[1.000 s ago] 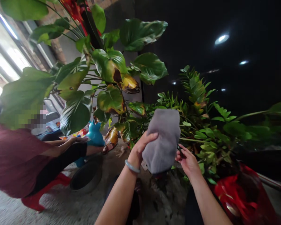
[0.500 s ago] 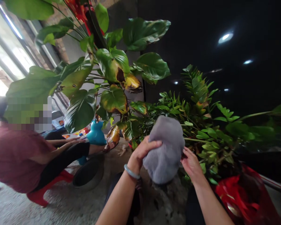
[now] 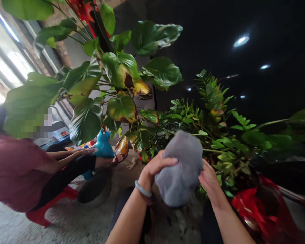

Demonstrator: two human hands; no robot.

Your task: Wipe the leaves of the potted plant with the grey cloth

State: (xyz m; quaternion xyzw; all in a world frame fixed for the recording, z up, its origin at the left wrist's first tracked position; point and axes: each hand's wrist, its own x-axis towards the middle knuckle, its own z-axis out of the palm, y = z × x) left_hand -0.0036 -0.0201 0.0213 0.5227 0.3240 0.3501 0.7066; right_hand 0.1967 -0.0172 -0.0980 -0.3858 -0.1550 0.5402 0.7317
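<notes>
Between my two hands is a soft grey plush piece [image 3: 180,169], rounded and fuzzy, held up above the floor in front of my knees. My left hand [image 3: 159,166] grips its left side, thumb lying across the front and the other fingers hidden behind. A pale bangle [image 3: 142,189] circles that wrist. At the right edge of the plush piece, my right hand [image 3: 207,174] is closed on its rim, with the fingertips partly behind it. What the back of the piece looks like is hidden.
Leafy potted plants [image 3: 208,128] stand just beyond my hands. A red plastic bag [image 3: 259,210] lies at the right. On the left, a person [image 3: 17,169] sits on a red stool [image 3: 40,210] near a dark basin [image 3: 94,191] and a blue plastic object [image 3: 103,144].
The grey plush piece has dropped slightly and turned a little in my hands. My right hand has shifted inward and now overlaps its edge more. The view has moved slightly.
</notes>
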